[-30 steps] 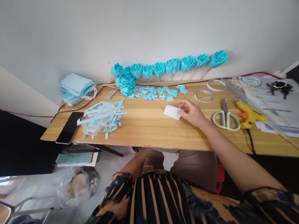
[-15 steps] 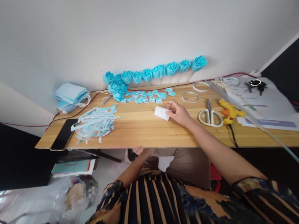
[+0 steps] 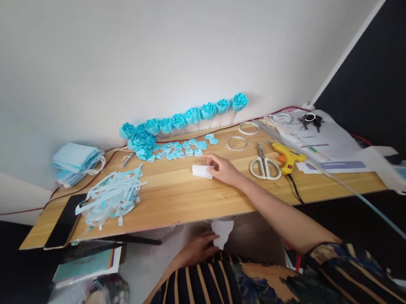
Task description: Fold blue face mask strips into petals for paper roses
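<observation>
My right hand (image 3: 223, 170) is above the middle of the wooden table, its thumb and fingers pinching a small folded white piece (image 3: 201, 171) of paper or cloth. Below the table edge, over my lap, is my left hand (image 3: 200, 247), slightly blurred. Its fingers stretch out to the edge of another white sheet (image 3: 223, 232) on my lap; whether they touch it I cannot tell. Blue petal pieces (image 3: 187, 149) lie scattered beyond my right hand. Behind them, blue fabric-like roses (image 3: 192, 115) on thin stems lean in a row against the wall.
White-handled scissors (image 3: 264, 167) and a yellow glue gun (image 3: 287, 157) lie right of my hand, near two tape rolls (image 3: 237, 143). Cut strips (image 3: 113, 197), a phone (image 3: 65, 221) and stacked blue face masks (image 3: 75, 160) are on the left. Keys (image 3: 311, 120) rest on papers at right.
My left hand has come up and back from under the table to the sheet on my lap. My right hand keeps its folded white piece, now seen more edge-on. The view has shifted right.
</observation>
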`<state>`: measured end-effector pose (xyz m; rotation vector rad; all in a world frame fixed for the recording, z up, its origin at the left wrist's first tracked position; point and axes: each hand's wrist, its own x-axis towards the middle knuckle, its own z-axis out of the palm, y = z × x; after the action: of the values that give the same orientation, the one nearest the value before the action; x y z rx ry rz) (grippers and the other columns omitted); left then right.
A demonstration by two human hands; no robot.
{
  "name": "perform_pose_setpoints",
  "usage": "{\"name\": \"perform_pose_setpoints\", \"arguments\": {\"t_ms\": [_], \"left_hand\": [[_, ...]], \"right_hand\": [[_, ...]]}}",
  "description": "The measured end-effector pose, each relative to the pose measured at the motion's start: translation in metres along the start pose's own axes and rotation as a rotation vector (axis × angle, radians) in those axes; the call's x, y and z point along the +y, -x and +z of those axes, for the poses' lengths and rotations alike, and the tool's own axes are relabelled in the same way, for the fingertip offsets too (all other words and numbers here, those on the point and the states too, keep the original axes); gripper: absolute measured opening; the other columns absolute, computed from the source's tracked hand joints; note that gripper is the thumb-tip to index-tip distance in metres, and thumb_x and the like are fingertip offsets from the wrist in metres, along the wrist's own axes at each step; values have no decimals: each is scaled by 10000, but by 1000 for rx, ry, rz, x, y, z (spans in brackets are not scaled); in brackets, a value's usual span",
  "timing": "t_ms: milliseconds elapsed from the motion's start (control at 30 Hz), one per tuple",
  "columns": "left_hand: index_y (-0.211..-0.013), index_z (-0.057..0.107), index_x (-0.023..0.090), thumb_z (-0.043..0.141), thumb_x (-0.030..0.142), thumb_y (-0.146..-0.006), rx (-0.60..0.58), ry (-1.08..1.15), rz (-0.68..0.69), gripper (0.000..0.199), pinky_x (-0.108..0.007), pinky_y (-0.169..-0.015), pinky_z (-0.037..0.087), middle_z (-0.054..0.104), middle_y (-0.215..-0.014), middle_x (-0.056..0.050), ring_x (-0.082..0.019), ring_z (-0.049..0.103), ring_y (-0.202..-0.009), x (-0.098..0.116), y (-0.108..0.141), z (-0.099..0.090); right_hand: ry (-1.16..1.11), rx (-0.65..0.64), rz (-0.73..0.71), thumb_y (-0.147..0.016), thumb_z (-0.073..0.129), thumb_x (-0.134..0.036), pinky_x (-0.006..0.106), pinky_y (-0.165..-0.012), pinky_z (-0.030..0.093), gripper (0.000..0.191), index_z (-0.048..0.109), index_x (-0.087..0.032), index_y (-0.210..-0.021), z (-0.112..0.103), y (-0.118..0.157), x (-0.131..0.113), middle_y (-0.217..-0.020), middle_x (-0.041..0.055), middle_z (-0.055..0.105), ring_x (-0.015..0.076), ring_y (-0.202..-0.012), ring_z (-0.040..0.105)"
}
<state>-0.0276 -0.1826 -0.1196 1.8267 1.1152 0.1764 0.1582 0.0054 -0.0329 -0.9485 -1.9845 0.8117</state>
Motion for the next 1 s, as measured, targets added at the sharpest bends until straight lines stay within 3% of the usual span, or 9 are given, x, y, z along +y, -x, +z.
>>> {"name": "perform_pose_setpoints", "arguments": {"t_ms": [100, 233, 367, 467, 533, 633, 767, 900, 1000], "left_hand": [[-1332, 614, 342, 492, 577, -894, -100, 305, 103, 511, -352, -1035, 473, 661, -1306, -56, -276, 618, -1210, 19, 23, -14], [-1306, 610, 409, 518, 488, -931, -38, 529, 133, 394, -369, -1042, 468, 688, -1262, -7, -237, 635, -1180, 63, 50, -54], [-1162, 714, 277, 596, 463, -897, 343, 536, 104, 345, -411, -1048, 462, 690, -1245, -74, -262, 629, -1158, 94, 49, -102], [-1269, 639, 264, 657, 439, -857, 684, 537, 112, 448, -403, -1034, 468, 600, -1372, -94, -259, 588, -1197, 94, 18, -133], [-1367, 549, 263, 735, 396, -792, 762, 569, 163, 619, -391, -1022, 472, 515, -1457, -107, -265, 533, -1262, 85, -12, -150], [-1409, 494, 250, 770, 350, -760, 652, 734, 143, 712, -352, -958, 507, 507, -1451, -124, -245, 561, -1224, 74, -54, -166], [-1221, 631, 132, 796, 329, -732, 458, 981, 54, 552, -292, -753, 575, 662, -1209, -155, -226, 669, -1005, 76, -92, -176], [-1037, 680, 75, 778, 270, -749, 502, 1054, -11, 362, -230, -545, 539, 736, -906, -137, -173, 694, -693, 83, -110, -186], [-1017, 666, 83, 755, 259, -768, 605, 1054, 27, 318, -212, -482, 502, 742, -857, -115, -155, 682, -607, 79, -113, -193]], "right_hand": [[-3, -5, -9, -776, 527, -175, 270, -751, 493, 466, 596, -204, -1237, 0, 1, -3, -882, 15, 643, 136, -754, 600], [-22, -5, -6, -783, 520, -162, 270, -755, 491, 469, 598, -238, -1239, 2, 2, -5, -911, 12, 650, 136, -775, 601], [-91, 20, 39, -780, 542, -187, 269, -757, 491, 458, 605, -237, -1230, 1, 2, -9, -919, 8, 645, 133, -786, 594], [-193, 51, 81, -785, 564, -232, 263, -731, 487, 461, 593, -219, -1245, -4, -1, -12, -912, 7, 630, 128, -769, 585], [-241, 57, 84, -791, 578, -257, 264, -709, 480, 472, 578, -209, -1261, -10, -4, -12, -900, 7, 623, 124, -737, 574], [-241, 38, 88, -793, 590, -263, 256, -662, 465, 482, 564, -221, -1273, -18, -12, -14, -898, 5, 627, 115, -683, 549], [-206, 18, 54, -790, 592, -256, 253, -658, 477, 481, 568, -238, -1269, -27, -29, -16, -906, 3, 645, 119, -696, 573], [-213, 8, 26, -826, 582, -314, 274, -726, 516, 472, 549, -229, -1289, -39, -49, -16, -974, 28, 682, 143, -789, 636], [-190, 37, -6, -885, 521, -333, 310, -836, 525, 434, 530, -227, -1306, -50, -57, -13, -1069, 57, 704, 172, -949, 663]]}}
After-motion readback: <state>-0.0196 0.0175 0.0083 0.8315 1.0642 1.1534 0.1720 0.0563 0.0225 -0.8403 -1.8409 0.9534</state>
